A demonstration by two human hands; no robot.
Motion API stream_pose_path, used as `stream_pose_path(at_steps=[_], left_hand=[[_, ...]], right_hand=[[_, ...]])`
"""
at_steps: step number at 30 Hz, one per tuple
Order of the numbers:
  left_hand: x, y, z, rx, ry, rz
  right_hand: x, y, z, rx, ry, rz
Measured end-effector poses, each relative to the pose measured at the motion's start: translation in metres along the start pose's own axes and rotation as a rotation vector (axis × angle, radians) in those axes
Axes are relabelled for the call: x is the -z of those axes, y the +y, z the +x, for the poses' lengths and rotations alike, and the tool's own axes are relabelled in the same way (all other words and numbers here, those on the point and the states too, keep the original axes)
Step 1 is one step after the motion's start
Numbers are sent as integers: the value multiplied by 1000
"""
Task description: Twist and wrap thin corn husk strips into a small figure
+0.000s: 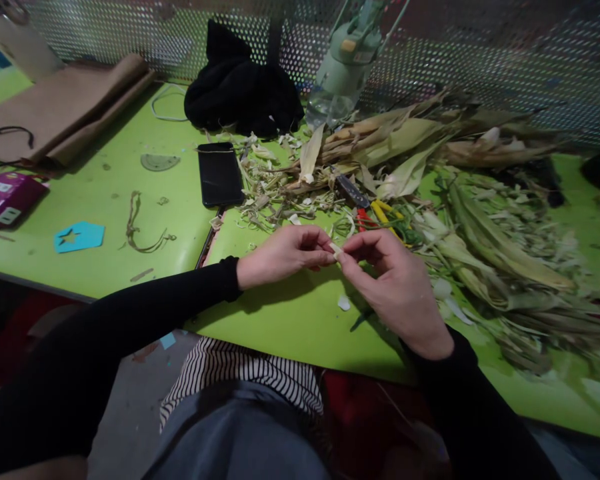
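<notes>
Between the fingertips of both hands, over the green table (pixel 285 320), is a small pale piece of corn husk (pixel 336 251). My left hand (pixel 290 257) pinches one end of it, with the fingers curled together. Thumb and index finger of my right hand (pixel 395 287) close on the other end. Just beyond the hands lie pliers (pixel 351 191) and a tool with red and yellow handles (pixel 386 217), partly buried in husk scraps (pixel 275 197). A small white scrap (pixel 344 303) rests on the table below the hands.
Dried corn husks (pixel 400 143) pile up at the back and right, before a perforated metal screen (pixel 460 60). A green bottle (pixel 347 67), black cloth (pixel 245 93) and phone (pixel 220 175) stand or lie behind. Brown paper (pixel 75 100) and a blue cutout (pixel 87 237) are left.
</notes>
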State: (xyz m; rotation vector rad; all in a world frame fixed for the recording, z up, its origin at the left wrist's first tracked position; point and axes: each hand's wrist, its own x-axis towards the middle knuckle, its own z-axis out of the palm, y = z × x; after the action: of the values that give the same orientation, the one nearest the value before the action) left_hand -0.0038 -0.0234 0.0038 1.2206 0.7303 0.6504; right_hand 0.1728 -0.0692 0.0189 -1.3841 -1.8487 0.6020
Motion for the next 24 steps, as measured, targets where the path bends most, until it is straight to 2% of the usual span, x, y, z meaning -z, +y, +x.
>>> stream_pose_path(at_steps=[6,11,17,24], left_hand=[[-1,6,-2,33,53,58],[-3,14,-6,64,123,124],[-2,7,-3,-5,90,143],[-1,0,-2,-46,83,185]], right_hand=[[7,-2,1,61,-67,-73],[8,-2,3,-40,-84,86],[7,-4,4,-152,-80,218],[1,-4,4,-157,-48,172]])
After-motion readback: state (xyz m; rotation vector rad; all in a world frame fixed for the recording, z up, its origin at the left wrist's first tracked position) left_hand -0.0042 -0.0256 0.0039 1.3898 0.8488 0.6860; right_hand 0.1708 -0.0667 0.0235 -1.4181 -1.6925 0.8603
